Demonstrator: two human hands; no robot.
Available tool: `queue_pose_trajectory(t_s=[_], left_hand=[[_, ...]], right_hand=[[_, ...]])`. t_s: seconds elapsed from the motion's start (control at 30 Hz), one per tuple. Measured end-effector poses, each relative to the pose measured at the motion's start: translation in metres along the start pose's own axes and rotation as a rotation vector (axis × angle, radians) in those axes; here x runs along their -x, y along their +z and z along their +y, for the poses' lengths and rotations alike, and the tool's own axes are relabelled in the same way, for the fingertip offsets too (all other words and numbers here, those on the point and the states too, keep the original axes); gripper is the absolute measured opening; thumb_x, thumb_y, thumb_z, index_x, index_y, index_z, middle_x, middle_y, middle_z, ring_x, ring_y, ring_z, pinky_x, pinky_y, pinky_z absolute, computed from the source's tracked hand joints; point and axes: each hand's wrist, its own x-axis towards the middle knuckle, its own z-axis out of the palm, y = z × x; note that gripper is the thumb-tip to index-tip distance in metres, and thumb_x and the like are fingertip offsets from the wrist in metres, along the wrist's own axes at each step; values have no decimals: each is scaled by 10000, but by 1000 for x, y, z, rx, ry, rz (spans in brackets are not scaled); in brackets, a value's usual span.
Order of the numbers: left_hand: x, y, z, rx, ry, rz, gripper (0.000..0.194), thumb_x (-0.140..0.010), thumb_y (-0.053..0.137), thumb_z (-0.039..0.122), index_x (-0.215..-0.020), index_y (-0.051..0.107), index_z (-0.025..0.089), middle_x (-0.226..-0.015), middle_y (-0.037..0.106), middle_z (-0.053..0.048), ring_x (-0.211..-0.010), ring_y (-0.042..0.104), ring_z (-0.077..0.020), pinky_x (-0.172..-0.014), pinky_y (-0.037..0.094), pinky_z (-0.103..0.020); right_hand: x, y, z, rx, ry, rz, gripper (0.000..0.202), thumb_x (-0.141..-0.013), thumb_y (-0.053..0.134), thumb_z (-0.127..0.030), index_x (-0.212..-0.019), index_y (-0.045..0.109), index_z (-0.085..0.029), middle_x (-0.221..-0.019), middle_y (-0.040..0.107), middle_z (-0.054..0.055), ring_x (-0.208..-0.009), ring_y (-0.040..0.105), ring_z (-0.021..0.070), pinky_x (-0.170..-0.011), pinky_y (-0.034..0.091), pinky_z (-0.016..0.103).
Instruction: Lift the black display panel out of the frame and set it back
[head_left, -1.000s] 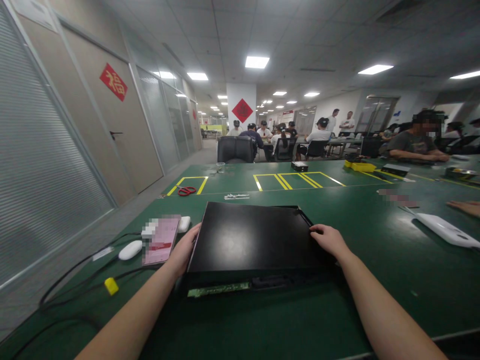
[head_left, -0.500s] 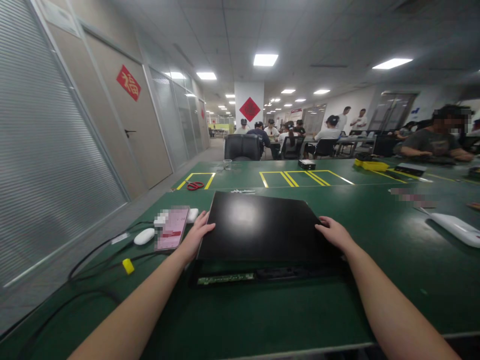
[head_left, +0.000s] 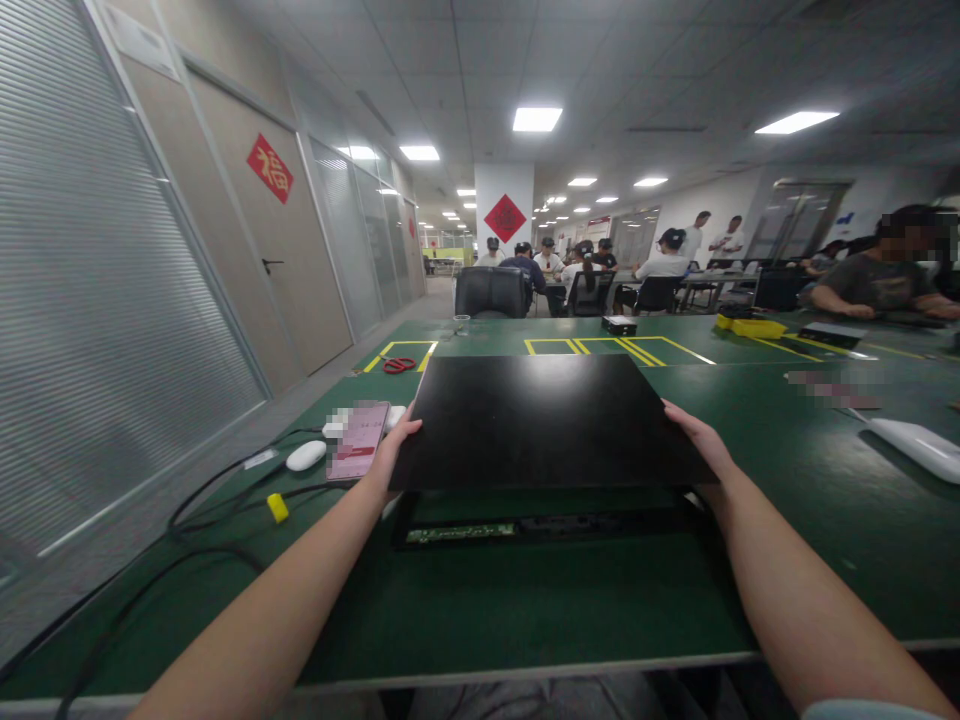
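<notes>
A black, glossy screen panel [head_left: 532, 425] is held flat over the green table, gripped by its two side edges. My left hand [head_left: 401, 440] is closed on its left edge, thumb on top and the other fingers mostly hidden. At the right edge, my right hand [head_left: 701, 440] holds it too, with its fingers partly under the panel. Beneath lies a dark frame [head_left: 600, 523], of which only the near strip shows. A green circuit board [head_left: 461, 532] is visible in the left part of that strip. The panel hides the rest of the frame.
To the left lie a pink-screened phone [head_left: 360, 440], a white mouse [head_left: 306, 456], black cables and a yellow piece [head_left: 277, 507]. Red-handled scissors [head_left: 399, 365] are farther back. A white device [head_left: 919, 448] sits at right. A person [head_left: 874, 270] is seated across the table.
The screen panel has risen from the frame and become more level, with both hands lifting it. My right hand has shifted outward along with its edge. The view has moved slightly.
</notes>
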Motion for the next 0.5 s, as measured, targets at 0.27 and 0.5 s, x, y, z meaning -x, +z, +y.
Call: queue_pose_trajectory(t_s=[0.27,0.5], left_hand=[[-8,4,-2,-55,-88,35,627,-904,605,612,-1305,735,148,-1163,820,-111,-1207,721,-365,-1043,560,-438],[-7,2,-11,-171,-95,-2,707,-1008,398,689,-1367,698,159,-1371,744,-130,-1403,597,-324,-1239,378,-452]], right_hand=[[11,6,-18,-92,127,-83,496,-686,561,-441,-1059,755,-177,-1035,792,167,-1140,726,381,-1008,564,572],[1,1,-16,-330,96,176,310,-647,610,-314,-929,695,-215,-906,751,131,-1055,732,373,-969,587,594]])
